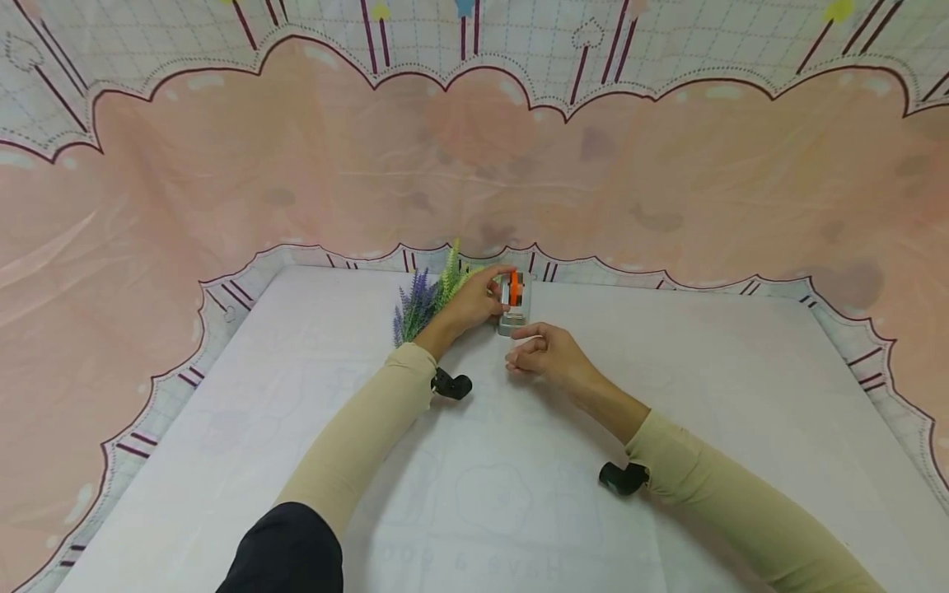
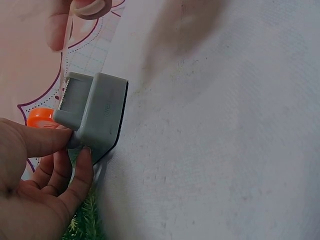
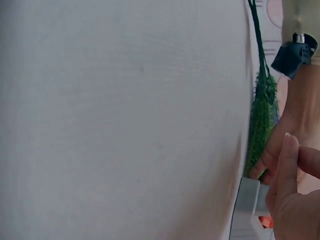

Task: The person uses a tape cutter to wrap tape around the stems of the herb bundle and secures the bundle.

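Steadying: left hand (image 1: 474, 303) grips the tape dispenser (image 2: 106, 107), likely anchoring it against tension.
Clear strip (image 2: 65, 61): right hand (image 1: 554, 358), apart, seemingly pinches it, probably for tautness!
Dispenser spot: near the tabletop's (image 1: 741, 387) far edge, by purple flowers (image 1: 418, 305).

Left grip (image 1: 472, 303), one; right grip (image 1: 554, 356), one; tape dispenser (image 2: 104, 114), one; tape strip (image 2: 65, 60), one; wrist cameras (image 1: 454, 385), two; surface (image 1: 741, 379), one; overlapping flowers (image 1: 418, 305), number unclear.

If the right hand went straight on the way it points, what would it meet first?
Probably the left hand, passing close by the grey tape dispenser; relative height is hard to judge.
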`<state>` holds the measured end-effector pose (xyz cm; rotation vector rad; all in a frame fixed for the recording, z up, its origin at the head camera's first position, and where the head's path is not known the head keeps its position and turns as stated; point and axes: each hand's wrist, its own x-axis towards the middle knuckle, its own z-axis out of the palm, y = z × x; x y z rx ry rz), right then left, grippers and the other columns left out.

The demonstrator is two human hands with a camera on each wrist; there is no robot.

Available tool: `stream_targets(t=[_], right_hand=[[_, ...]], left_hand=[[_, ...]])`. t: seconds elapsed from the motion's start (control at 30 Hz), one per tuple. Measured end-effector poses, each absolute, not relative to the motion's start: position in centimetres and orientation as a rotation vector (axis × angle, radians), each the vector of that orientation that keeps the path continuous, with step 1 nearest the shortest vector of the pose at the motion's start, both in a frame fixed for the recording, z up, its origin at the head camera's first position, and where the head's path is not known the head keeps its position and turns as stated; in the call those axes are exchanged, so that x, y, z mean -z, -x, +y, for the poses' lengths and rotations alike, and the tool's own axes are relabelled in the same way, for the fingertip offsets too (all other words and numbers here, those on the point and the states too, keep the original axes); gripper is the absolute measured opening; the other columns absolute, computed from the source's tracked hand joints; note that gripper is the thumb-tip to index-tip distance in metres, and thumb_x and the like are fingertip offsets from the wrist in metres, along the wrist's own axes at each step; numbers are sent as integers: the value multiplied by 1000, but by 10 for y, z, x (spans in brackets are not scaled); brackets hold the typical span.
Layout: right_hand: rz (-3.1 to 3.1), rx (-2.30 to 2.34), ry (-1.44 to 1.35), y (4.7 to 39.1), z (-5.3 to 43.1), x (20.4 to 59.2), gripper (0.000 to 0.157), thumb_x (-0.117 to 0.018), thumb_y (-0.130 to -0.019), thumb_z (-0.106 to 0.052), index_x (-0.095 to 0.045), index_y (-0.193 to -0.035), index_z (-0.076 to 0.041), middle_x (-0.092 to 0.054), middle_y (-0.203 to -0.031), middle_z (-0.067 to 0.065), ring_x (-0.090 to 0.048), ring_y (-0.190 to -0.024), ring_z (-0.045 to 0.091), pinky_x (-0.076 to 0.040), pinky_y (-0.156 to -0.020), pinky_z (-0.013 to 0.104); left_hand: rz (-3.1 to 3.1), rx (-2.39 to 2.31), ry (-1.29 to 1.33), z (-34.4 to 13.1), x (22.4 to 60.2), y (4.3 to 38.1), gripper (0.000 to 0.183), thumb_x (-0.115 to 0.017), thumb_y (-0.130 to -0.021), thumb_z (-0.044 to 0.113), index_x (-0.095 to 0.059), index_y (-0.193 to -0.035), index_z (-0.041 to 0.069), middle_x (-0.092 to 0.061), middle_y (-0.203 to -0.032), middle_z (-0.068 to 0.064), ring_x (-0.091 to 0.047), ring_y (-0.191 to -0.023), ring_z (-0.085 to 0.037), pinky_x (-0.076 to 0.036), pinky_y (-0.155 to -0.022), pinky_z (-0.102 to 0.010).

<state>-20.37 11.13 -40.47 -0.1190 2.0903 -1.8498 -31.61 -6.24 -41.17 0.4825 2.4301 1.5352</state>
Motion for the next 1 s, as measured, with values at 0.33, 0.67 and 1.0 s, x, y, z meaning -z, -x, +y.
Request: stream_targets(t=[0.33, 0.67, 1.0], right_hand=[[2096, 1849, 78, 199, 110, 406, 44, -65, -93, 9, -49, -134, 11, -74, -93, 13, -73, -80, 15, -60, -83, 33], [2099, 1843, 11, 197, 111, 407, 39, -68, -92, 7, -48, -126, 13, -74, -92, 13, -73, -78, 14, -60, -82, 31], [2088, 1846, 48, 196, 111, 408, 36, -66, -93, 9, -51, -126, 12, -72, -89, 10, -73, -80, 16, -60, -81, 32]], left_hand=[[2432, -1533, -481, -63, 414, 317, 74, -66, -88, -14, -47, -153, 16, -52, -99, -14, -49, -76, -19, -50, -62, -28], [2426, -1538, -456, -61, 414, 318, 74, -65, -88, -15, -46, -153, 14, -51, -100, -12, -48, -79, -19, -50, -62, -28], [2433, -1527, -458, -61, 414, 318, 74, -66, -88, -13, -46, -153, 15, -51, -100, -12, -48, -79, -20, -50, -63, -29]])
